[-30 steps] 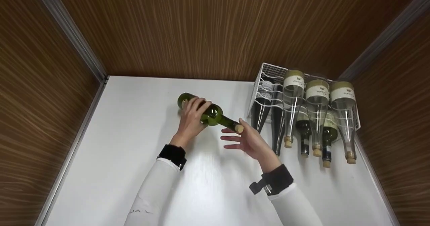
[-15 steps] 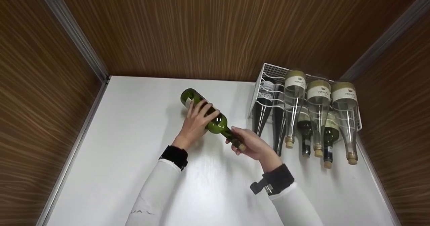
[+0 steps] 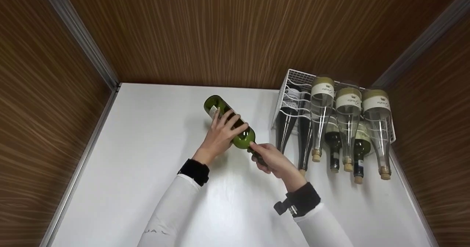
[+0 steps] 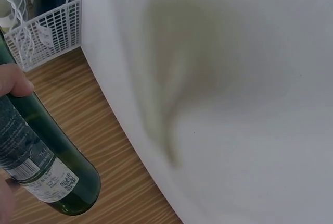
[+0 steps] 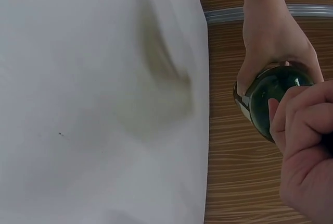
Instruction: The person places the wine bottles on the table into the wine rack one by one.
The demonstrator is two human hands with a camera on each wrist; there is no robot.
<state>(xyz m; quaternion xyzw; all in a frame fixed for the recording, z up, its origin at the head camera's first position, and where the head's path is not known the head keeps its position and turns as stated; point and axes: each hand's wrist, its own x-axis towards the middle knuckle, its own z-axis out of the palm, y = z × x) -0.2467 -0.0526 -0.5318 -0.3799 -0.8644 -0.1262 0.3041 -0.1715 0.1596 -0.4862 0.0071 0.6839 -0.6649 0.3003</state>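
A green glass wine bottle (image 3: 244, 140) is held above the white table, slanting with its base up and left and its neck down and right. My left hand (image 3: 222, 131) grips the bottle's body from the near side, fingers spread over it. Around the neck curl the fingers of my right hand (image 3: 273, 159), hiding the cork end. The left wrist view shows the bottle (image 4: 78, 174) with a dark label and a white barcode sticker. In the right wrist view, my right hand (image 5: 309, 146) holds the neck while my left hand (image 5: 276, 36) clasps the body behind.
At the right stands a white wire rack (image 3: 281, 104) holding several corked bottles, necks toward me. Clear glass bottles (image 3: 349, 111) lie on its upper level, dark ones (image 3: 286, 124) at its left side. Wood-grain panels (image 3: 205, 34) enclose the white table (image 3: 154, 129) at back and sides.
My right hand, open beside the neck a second ago, has closed around it. The bottle has moved slightly right and tilted more steeply, with my left hand still on its body.
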